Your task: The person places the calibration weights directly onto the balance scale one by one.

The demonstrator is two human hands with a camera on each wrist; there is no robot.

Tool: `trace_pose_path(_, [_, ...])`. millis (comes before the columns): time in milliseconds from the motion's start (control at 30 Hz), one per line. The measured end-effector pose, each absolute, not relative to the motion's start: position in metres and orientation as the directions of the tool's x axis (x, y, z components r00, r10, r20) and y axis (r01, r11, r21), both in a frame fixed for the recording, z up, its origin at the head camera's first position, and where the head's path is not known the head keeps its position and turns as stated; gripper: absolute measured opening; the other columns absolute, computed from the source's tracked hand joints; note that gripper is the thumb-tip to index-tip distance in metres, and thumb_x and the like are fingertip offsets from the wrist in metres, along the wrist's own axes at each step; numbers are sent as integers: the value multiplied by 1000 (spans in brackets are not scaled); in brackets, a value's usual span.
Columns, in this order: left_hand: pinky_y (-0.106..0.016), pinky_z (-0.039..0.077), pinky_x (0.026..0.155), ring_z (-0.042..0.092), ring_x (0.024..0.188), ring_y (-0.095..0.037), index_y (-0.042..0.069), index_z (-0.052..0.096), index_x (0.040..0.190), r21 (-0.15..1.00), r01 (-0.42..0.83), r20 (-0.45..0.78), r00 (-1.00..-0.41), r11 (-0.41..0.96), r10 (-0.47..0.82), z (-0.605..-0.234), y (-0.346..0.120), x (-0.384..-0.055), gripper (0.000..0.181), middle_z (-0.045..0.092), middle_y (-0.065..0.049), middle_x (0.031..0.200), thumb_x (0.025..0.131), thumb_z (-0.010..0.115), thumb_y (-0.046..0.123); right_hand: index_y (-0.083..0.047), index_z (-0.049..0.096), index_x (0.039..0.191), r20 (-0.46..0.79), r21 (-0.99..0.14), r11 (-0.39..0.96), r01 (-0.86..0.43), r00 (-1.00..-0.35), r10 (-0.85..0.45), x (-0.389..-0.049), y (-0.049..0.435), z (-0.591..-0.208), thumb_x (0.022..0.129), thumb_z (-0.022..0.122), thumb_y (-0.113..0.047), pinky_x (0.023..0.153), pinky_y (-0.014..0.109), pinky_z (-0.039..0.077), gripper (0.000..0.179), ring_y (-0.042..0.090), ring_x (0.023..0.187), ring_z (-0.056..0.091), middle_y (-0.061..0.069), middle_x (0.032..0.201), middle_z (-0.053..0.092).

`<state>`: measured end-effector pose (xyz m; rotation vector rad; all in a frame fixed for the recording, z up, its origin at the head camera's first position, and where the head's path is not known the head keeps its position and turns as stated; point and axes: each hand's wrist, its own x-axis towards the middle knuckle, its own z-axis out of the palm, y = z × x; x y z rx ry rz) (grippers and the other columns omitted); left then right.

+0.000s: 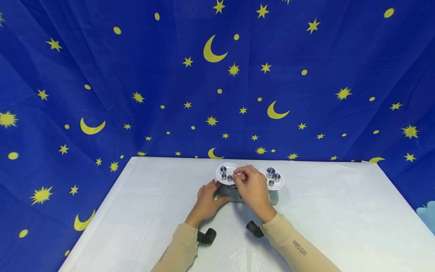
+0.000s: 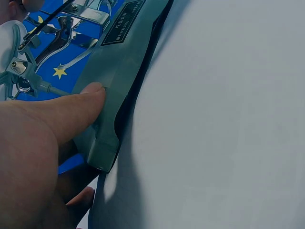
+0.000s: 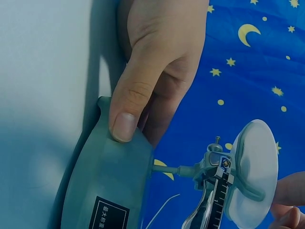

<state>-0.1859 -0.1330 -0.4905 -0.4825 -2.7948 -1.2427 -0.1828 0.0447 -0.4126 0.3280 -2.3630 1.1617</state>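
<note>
A grey-green balance scale (image 1: 234,194) with two white pans stands on the table. My left hand (image 1: 206,202) grips its left end, thumb on the front face of the base (image 2: 119,90) and fingers behind. My right hand (image 1: 253,187) reaches across to the left pan (image 1: 221,181), its thumb and index fingertips bent together over the pan's right side. Whether a small thing is between those fingertips is hidden. Silver metal weights (image 1: 223,170) stand in the left pan, and more weights (image 1: 270,172) in the right pan (image 1: 279,185). In the right wrist view, the right fingertips (image 3: 288,217) show beside the pan.
The white-covered table (image 1: 340,211) spreads to both sides and in front of the scale. A blue curtain (image 1: 163,75) with yellow moons and stars hangs behind it. Black wrist-camera mounts (image 1: 208,237) jut from both sleeves.
</note>
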Motion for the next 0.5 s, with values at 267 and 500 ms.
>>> trace_pose_path(267, [-68,15,114,36,143,-41,-2,53,142,712,305,171,-949,632,266,-490,-133,-186,60,51,-21,147,94,70,29,-7,76,87,521,-662,631,-406,-854,-3,-184,43,-413,84,76,-5,55,29,38,4,11,55,44,-6,64,49])
trace_pose_path(500, [-68,15,114,36,143,-41,-1,53,142,712,304,172,-949,633,263,-490,-133,-186,60,51,-21,147,94,70,30,-6,76,87,533,-654,632,-415,-846,-4,-184,42,-413,83,76,-5,65,34,48,4,12,56,44,-6,63,48])
